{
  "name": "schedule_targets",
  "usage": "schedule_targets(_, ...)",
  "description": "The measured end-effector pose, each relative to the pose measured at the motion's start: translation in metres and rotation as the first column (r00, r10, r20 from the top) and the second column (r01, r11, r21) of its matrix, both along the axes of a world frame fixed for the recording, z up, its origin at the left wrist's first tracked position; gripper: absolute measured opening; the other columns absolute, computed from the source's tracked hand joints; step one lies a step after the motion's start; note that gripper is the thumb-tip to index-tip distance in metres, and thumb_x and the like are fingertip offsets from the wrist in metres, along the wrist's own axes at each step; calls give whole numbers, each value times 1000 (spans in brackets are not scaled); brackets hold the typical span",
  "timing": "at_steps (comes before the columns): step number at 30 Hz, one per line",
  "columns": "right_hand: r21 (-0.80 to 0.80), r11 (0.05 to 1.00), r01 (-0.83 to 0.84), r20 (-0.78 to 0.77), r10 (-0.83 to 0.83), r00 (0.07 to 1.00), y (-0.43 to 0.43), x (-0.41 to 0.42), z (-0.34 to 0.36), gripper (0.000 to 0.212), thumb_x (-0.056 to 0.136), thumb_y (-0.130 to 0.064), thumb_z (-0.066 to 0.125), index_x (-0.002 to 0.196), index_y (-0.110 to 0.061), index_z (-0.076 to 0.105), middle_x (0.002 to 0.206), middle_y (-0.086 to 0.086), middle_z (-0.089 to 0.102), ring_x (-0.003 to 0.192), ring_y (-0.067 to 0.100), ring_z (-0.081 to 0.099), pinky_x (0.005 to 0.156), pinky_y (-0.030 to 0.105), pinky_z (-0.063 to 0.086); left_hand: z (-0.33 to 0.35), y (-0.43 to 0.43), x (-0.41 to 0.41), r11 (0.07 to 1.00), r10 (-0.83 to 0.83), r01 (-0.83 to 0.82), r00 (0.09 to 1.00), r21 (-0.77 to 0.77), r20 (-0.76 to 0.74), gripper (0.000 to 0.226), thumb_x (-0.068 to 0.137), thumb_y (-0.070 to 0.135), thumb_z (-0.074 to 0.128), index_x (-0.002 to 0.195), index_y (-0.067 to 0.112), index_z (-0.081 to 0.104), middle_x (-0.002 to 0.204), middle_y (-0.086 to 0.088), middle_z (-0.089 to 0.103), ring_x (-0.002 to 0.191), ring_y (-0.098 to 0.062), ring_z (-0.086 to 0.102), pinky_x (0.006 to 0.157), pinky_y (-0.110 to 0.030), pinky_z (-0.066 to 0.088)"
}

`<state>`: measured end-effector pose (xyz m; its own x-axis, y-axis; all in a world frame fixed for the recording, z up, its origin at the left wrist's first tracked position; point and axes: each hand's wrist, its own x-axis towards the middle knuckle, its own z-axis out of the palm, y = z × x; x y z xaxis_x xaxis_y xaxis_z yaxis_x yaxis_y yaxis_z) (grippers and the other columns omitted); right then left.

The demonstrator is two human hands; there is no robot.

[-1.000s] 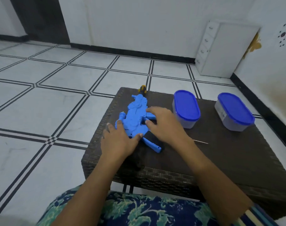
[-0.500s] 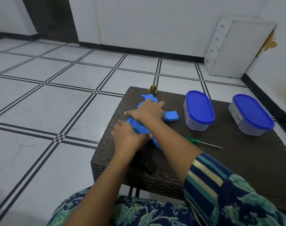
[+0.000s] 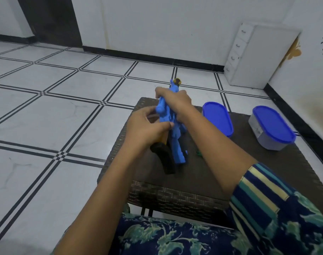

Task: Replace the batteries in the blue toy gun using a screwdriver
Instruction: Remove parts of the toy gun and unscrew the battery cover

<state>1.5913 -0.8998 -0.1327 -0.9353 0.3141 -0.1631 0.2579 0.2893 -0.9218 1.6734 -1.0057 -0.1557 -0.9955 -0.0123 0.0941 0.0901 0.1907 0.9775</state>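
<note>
The table [image 3: 267, 173] carries everything, and the gun [image 3: 177, 144] is near its left edge, tilted up on its rear end. My judgement: it is raised like this to turn it and find the battery cover. The right hand [image 3: 177, 102] is closed around the front part of the gun, and the left hand [image 3: 147, 126] pinches its middle with curled fingers. Two boxes stand to the right of the gun, one near [image 3: 217, 118] and one farther [image 3: 271, 127]; both have blue lids on, so their contents stay hidden. Just right of the gun, a green bit, probably the screwdriver [image 3: 199, 153], lies untouched.
</note>
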Motion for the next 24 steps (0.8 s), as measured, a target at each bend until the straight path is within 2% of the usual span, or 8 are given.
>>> schedule_targets(3,-182,982,48,2,-48,999,17,6,1,77,35,-45,68,103,-9,61,94,6,64,87,28,64,73,38,56,2,14,8,990,-129,132,990,58,-54,55,60,23,76,114,21,68,104,6,73,101,-7,67,92,-39,54)
schedule_targets(7,-464,885,-18,-73,-18,997,45,20,5,37,49,-32,68,77,-12,53,70,4,44,54,19,42,54,29,40,3,33,22,967,-252,254,963,8,-93,71,61,32,76,129,24,58,124,12,63,116,1,55,101,-33,47)
schedule_targets(10,-668,742,-57,-128,-39,991,66,28,-4,22,68,-26,60,75,-12,44,65,3,40,53,17,41,51,28,40,3,47,34,932,-350,340,934,-123,-74,83,68,24,78,143,26,41,148,11,40,132,-1,40,104,-20,36)
schedule_targets(12,-734,678,-47,-134,-76,988,79,32,-12,25,70,-24,58,85,-6,50,72,9,50,63,24,51,60,32,48,1,55,42,894,-405,377,912,-242,-73,87,71,15,74,147,24,32,157,9,23,141,-6,26,111,-23,29)
schedule_targets(15,-761,648,-35,-133,-103,986,93,42,-17,37,71,-25,59,102,-5,54,90,15,58,82,31,58,74,40,53,-3,63,49,860,-453,417,889,-294,-62,88,74,7,68,150,19,26,160,7,11,146,-6,10,117,-24,18)
schedule_targets(18,-721,692,-37,-104,-55,993,106,50,-19,27,84,-19,53,105,-3,58,94,15,63,83,30,63,78,40,56,-10,72,55,845,-470,427,880,-321,-65,89,74,3,65,150,18,21,160,5,5,147,-8,1,120,-34,13)
schedule_targets(22,-522,852,-32,-66,-3,998,129,59,-26,24,84,0,58,108,-1,58,103,24,61,75,28,67,63,35,61,-24,82,62,762,-541,453,838,-462,-71,92,75,3,61,152,16,13,161,3,-7,146,-9,-11,120,-45,0)
schedule_targets(24,-492,870,2,-46,-29,999,140,63,-35,33,83,4,59,117,5,58,110,27,64,80,31,69,66,38,62,-29,85,65,689,-586,459,808,-561,-59,92,76,6,61,152,16,10,160,4,-10,146,-10,-13,120,-43,-4)
